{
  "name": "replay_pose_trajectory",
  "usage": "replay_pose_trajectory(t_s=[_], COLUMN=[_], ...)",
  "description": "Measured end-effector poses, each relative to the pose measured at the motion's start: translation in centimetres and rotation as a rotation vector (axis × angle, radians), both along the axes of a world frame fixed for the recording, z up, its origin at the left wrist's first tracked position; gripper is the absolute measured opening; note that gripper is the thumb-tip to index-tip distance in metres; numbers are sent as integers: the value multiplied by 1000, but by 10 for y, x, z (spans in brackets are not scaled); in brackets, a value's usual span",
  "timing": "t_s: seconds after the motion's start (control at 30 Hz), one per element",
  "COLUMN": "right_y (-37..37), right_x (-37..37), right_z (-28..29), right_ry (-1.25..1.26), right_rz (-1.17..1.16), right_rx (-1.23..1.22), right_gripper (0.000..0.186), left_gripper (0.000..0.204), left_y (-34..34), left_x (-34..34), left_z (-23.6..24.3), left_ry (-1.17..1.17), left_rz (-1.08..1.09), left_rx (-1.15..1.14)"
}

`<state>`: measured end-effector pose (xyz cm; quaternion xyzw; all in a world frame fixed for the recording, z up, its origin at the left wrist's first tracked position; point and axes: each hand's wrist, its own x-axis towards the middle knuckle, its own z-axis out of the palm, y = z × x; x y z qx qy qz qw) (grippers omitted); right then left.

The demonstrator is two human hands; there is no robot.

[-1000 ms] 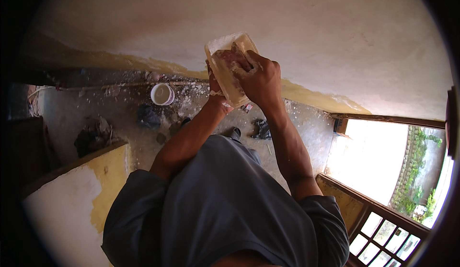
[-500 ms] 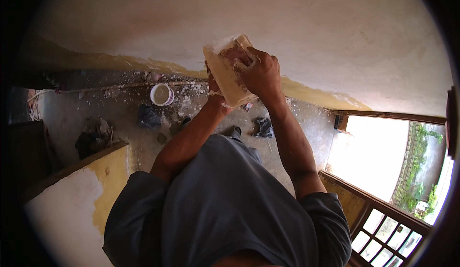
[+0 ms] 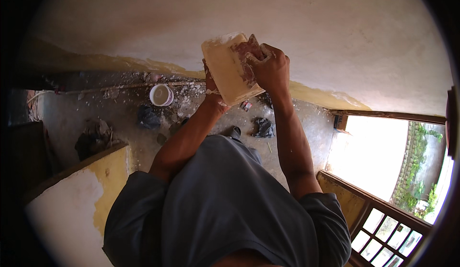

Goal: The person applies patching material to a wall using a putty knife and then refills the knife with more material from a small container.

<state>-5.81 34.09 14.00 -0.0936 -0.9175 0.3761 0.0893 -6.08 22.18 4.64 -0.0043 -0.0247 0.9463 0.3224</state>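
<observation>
In front of the wall, my left hand supports a tan rectangular plaster board from below and its left side. White plaster crusts the board's far edge and rims, and most of the left fingers are hidden behind it. My right hand is closed round a reddish-brown, plaster-stained scraper. The scraper lies over the board's right side, its pointed corner standing out past the far right edge. Whether its blade touches the board, I cannot tell. Dried white plaster marks my right thumb and left wrist.
The whitish wall rises ahead, with a bare yellow strip low down. A white bucket stands on the debris-strewn floor, left of my arms. Black plastic bags lie near my feet. A low partition stands left; a bright doorway opens right.
My right hand and the scraper have shifted right across the board toward its right edge, uncovering more tan surface. The board has tilted slightly; my left hand stays nearly in place.
</observation>
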Motion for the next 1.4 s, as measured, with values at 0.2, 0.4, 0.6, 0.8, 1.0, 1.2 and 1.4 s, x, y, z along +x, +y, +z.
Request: replay_pose_trajectory(t_s=[0.2, 0.4, 0.6, 0.8, 1.0, 1.2, 1.4], right_y=[4, -8, -12, -13, -13, -12, -4], right_x=[-3, 2, 2, 6, 8, 8, 10], right_z=[-21, -22, -15, -6, -12, -10, -11], right_ry=[55, 16, 60, 5, 56, 41, 34], right_rz=[-89, 11, 4, -34, 20, 30, -30], right_rx=[-33, -41, -43, -29, -34, -111, -70], right_gripper=[35, 28, 31, 26, 24, 25, 25], left_gripper=[73, 49, 71, 72, 70, 52, 74], left_y=[1, -2, 4, -2, -4, -4, -2], left_x=[0, 1, 3, 3, 4, 9, 8], left_z=[-1, 7, 7, -3, 3, 12, 1], left_ry=[17, 243, 16, 18, -37, 134, 18], left_rz=[52, 129, 189, 55, 29, 102, 6], left_rx=[-34, -126, -370, 77, 18, -74, 22])
